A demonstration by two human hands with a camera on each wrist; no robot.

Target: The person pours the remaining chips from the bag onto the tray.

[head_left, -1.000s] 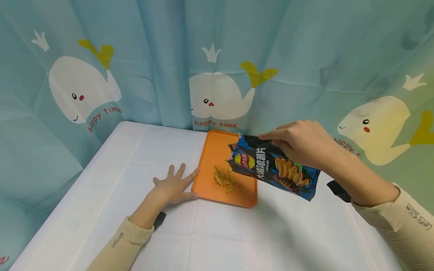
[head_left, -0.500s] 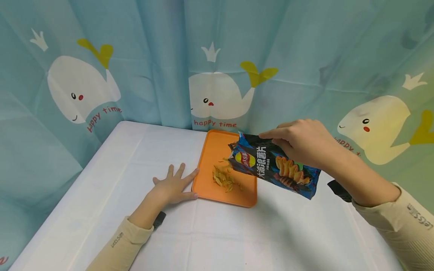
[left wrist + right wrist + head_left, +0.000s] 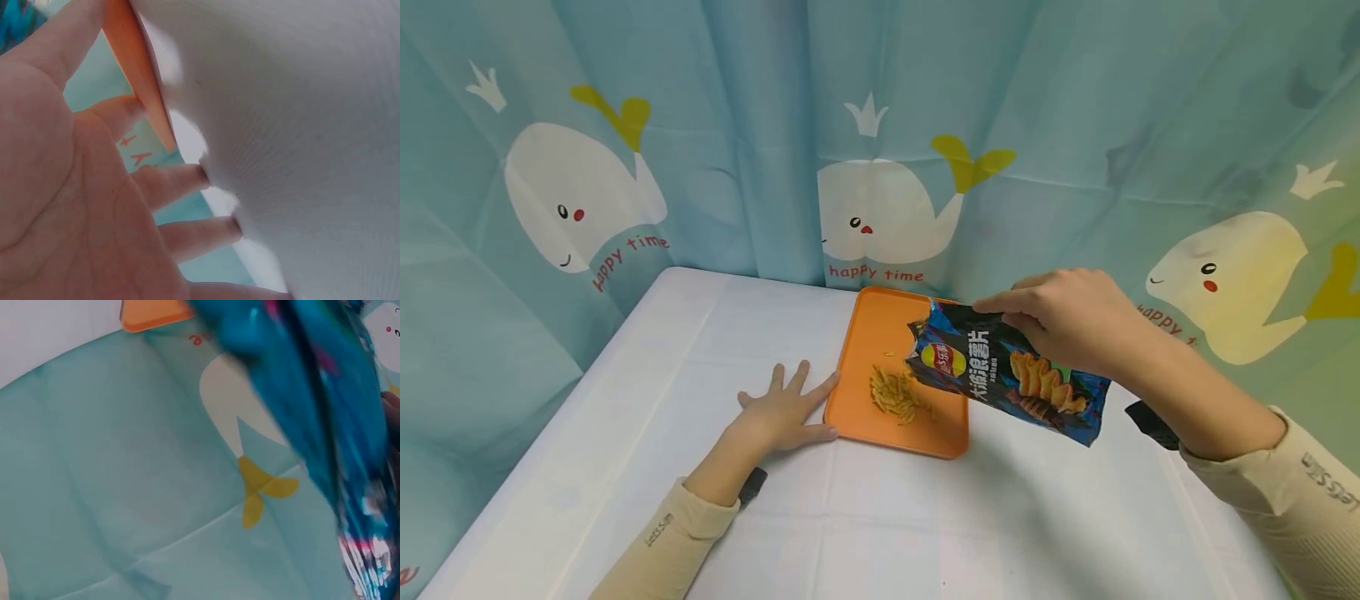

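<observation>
My right hand (image 3: 1067, 317) grips a dark blue-and-black bag of potato chips (image 3: 1000, 367) along its upper edge. The bag is tilted, its torn mouth low on the left over an orange tray (image 3: 871, 333). Yellowish chips (image 3: 895, 396) lie heaped on the tray below that mouth, with one small piece (image 3: 889, 354) apart from them. Fingers spread, my left hand (image 3: 782, 412) lies by the tray's left side, its thumb and index finger touching the edge. The left wrist view shows the palm (image 3: 81, 181); in the right wrist view the bag's shiny blue surface (image 3: 312, 394) is blurred.
A white cloth (image 3: 880, 533) covers the table. Behind and beside it hangs a light blue curtain (image 3: 760, 150) printed with white whales. A dark strap (image 3: 1150, 423) shows at my right wrist, another (image 3: 752, 487) at the left.
The heap of chips on the tray has grown, and a small piece shows above it. The bag shifts slightly up and down in my right hand. My left hand stays in place.
</observation>
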